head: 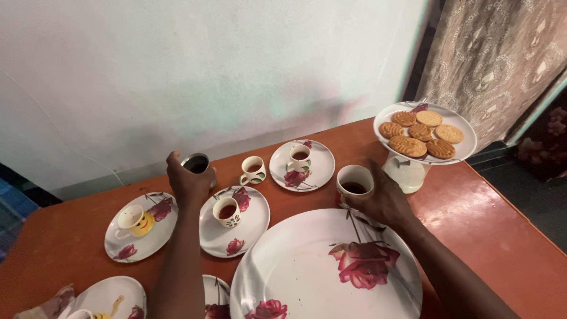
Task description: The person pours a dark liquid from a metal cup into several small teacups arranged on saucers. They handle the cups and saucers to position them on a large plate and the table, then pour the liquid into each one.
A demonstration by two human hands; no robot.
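My left hand (186, 183) is wrapped around a small metal cup (196, 163) of dark drink at the back of the orange table (484, 218). My right hand (384, 201) grips a white cup (354, 180) of tea just beyond the rim of a large white plate (307, 266) painted with a red rose. Between my arms, a small patterned cup (228, 211) of tea stands on a rose-printed saucer (248, 227).
A yellow cup (135, 221) sits on a saucer at left. Further back are a loose cup (253, 169) and another cup on a saucer (300, 158). A plate of round biscuits (422, 137) rests on an upturned white cup at right. A wall runs behind the table.
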